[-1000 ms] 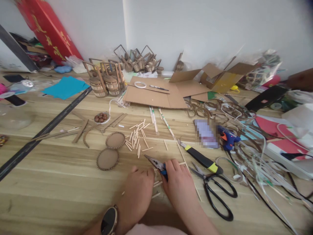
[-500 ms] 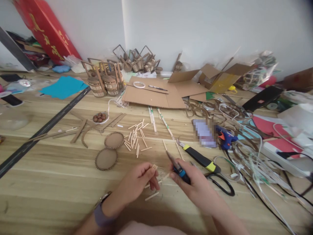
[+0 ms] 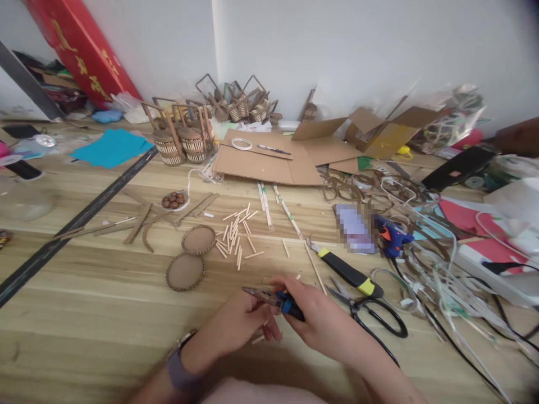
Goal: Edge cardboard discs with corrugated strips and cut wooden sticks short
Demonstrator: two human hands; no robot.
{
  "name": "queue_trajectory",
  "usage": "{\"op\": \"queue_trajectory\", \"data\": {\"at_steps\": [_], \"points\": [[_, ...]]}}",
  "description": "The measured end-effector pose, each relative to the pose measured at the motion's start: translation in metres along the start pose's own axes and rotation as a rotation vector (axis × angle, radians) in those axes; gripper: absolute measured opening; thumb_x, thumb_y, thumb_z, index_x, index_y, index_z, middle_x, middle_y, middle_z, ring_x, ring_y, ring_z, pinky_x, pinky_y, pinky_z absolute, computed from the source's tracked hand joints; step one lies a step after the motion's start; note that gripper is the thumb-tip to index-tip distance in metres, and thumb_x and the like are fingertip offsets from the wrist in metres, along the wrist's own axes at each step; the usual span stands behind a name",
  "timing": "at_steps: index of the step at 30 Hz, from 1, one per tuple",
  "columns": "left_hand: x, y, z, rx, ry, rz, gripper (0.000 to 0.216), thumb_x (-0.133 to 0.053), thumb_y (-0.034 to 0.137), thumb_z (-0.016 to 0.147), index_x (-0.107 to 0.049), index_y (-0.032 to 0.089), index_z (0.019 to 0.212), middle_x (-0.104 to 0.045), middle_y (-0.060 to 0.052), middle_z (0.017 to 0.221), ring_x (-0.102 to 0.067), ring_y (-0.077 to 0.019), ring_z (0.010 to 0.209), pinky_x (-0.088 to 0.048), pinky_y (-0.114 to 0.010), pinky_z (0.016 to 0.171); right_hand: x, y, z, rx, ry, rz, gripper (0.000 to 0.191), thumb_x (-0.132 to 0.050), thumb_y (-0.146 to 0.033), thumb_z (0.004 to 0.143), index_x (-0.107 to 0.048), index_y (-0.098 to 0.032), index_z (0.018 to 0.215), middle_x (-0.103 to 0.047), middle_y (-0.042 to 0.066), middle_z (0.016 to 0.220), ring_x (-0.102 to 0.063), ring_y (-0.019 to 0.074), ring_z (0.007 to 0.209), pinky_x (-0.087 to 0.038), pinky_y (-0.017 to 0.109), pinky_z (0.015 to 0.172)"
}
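My right hand [image 3: 314, 311] grips a pair of pliers [image 3: 269, 296] with dark metal jaws and blue-and-black handles. The jaws point left and lie across the fingertips of my left hand [image 3: 233, 322], which is closed. In the earlier picture its thumb and fingers pinch short wooden sticks; now the pliers hide that pinch. Beneath my hands a cut stick piece [image 3: 257, 339] lies on the table. Farther forward is a loose heap of short wooden sticks [image 3: 233, 235]. Two round brown trays with braided rims, the upper [image 3: 199, 239] and the lower [image 3: 185, 271], touch each other left of it.
Black-handled scissors [image 3: 379, 315] and a black-and-yellow cutter [image 3: 349, 272] lie to the right, near a phone [image 3: 356, 229], a blue glue gun [image 3: 393, 238] and tangled strips. A bowl of brown nuts [image 3: 173, 200], small baskets [image 3: 193, 140] and cardboard [image 3: 261, 163] stand farther back.
The pliers have swung left in my right hand, from pointing forward to lying over my left fingertips. My hands have come together. More of the scissors now shows.
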State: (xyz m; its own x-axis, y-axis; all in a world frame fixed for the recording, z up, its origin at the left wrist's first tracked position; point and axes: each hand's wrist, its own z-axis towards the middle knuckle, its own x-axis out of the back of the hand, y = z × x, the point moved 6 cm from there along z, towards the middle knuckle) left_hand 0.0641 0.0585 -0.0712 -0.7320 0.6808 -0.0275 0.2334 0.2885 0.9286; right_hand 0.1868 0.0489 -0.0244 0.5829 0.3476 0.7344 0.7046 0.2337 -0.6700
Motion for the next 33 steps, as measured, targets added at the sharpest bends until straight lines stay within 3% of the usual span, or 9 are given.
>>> {"op": "queue_trajectory", "data": {"at_steps": [4, 8, 11, 14, 18, 21, 28, 33], "points": [[-0.001, -0.004, 0.002, 0.019, -0.034, -0.095, 0.046, -0.058, 0.063, 0.079, -0.062, 0.018, 0.072, -0.067, -0.003, 0.063, -0.063, -0.0199, 0.064, -0.045, -0.029, 0.064, -0.001, 0.001, 0.001, 0.047, 0.042, 0.023, 0.047, -0.054, -0.004, 0.081, -0.054, -0.023, 0.123, -0.066, 0.008, 0.121, -0.064, 0.0205, 0.114, -0.051, 0.035, 0.096], [0.005, -0.007, 0.008, -0.019, 0.043, -0.268, 0.054, -0.063, 0.070, 0.075, -0.057, 0.016, 0.074, -0.064, -0.001, 0.064, -0.058, -0.0157, 0.061, -0.040, -0.026, 0.062, 0.004, 0.004, -0.001, 0.036, 0.271, 0.042, 0.043, -0.061, -0.014, 0.084, -0.051, -0.024, 0.125, -0.052, 0.013, 0.135, -0.055, 0.0243, 0.128, -0.048, 0.042, 0.103], [0.008, -0.011, 0.011, -0.015, 0.110, -0.384, 0.054, -0.068, 0.069, 0.073, -0.058, 0.015, 0.075, -0.060, 0.000, 0.064, -0.053, -0.0132, 0.059, -0.034, -0.024, 0.057, -0.002, 0.005, -0.003, -0.032, 0.382, 0.029, 0.053, -0.072, -0.018, 0.078, -0.050, -0.026, 0.125, -0.051, 0.013, 0.133, -0.055, 0.0284, 0.127, -0.051, 0.046, 0.101], [0.008, -0.015, 0.011, 0.021, 0.163, -0.497, 0.049, -0.075, 0.061, 0.068, -0.062, 0.015, 0.078, -0.061, 0.000, 0.068, -0.054, -0.0146, 0.063, -0.036, -0.025, 0.059, -0.016, 0.002, -0.004, -0.056, 0.405, 0.008, 0.066, -0.079, -0.012, 0.069, -0.049, -0.025, 0.126, -0.049, 0.014, 0.130, -0.058, 0.0304, 0.123, -0.054, 0.046, 0.097], [0.005, -0.013, 0.011, 0.021, 0.202, -0.538, 0.040, -0.081, 0.049, 0.062, -0.063, 0.016, 0.074, -0.061, 0.000, 0.068, -0.054, -0.0157, 0.067, -0.039, -0.026, 0.065, -0.027, 0.000, -0.002, -0.033, 0.443, -0.052, 0.069, -0.075, -0.008, 0.068, -0.047, -0.024, 0.128, -0.049, 0.014, 0.125, -0.063, 0.0309, 0.114, -0.058, 0.047, 0.090], [0.003, -0.007, 0.012, -0.013, 0.205, -0.535, 0.040, -0.081, 0.050, 0.063, -0.064, 0.016, 0.074, -0.061, 0.001, 0.067, -0.053, -0.0150, 0.066, -0.042, -0.027, 0.069, -0.028, 0.001, -0.001, -0.015, 0.485, -0.078, 0.067, -0.071, -0.006, 0.067, -0.047, -0.023, 0.128, -0.050, 0.014, 0.122, -0.062, 0.0308, 0.113, -0.057, 0.046, 0.091], [0.005, -0.003, 0.006, -0.049, 0.195, -0.409, 0.049, -0.073, 0.062, 0.071, -0.065, 0.015, 0.080, -0.068, -0.003, 0.075, -0.061, -0.0184, 0.071, -0.044, -0.029, 0.069, -0.021, 0.006, -0.009, -0.104, 0.410, 0.078, 0.060, -0.072, -0.012, 0.071, -0.052, -0.024, 0.126, -0.055, 0.010, 0.120, -0.061, 0.0263, 0.113, -0.054, 0.040, 0.093], [0.012, -0.001, 0.000, -0.031, 0.192, -0.230, 0.052, -0.060, 0.068, 0.080, -0.061, 0.015, 0.082, -0.071, -0.006, 0.074, -0.065, -0.0199, 0.071, -0.046, -0.029, 0.069, -0.006, 0.022, -0.035, -0.285, 0.133, 0.250, 0.015, -0.058, -0.032, 0.084, -0.063, -0.023, 0.094, -0.066, 0.003, 0.088, -0.065, 0.0211, 0.082, -0.054, 0.033, 0.076]]}}
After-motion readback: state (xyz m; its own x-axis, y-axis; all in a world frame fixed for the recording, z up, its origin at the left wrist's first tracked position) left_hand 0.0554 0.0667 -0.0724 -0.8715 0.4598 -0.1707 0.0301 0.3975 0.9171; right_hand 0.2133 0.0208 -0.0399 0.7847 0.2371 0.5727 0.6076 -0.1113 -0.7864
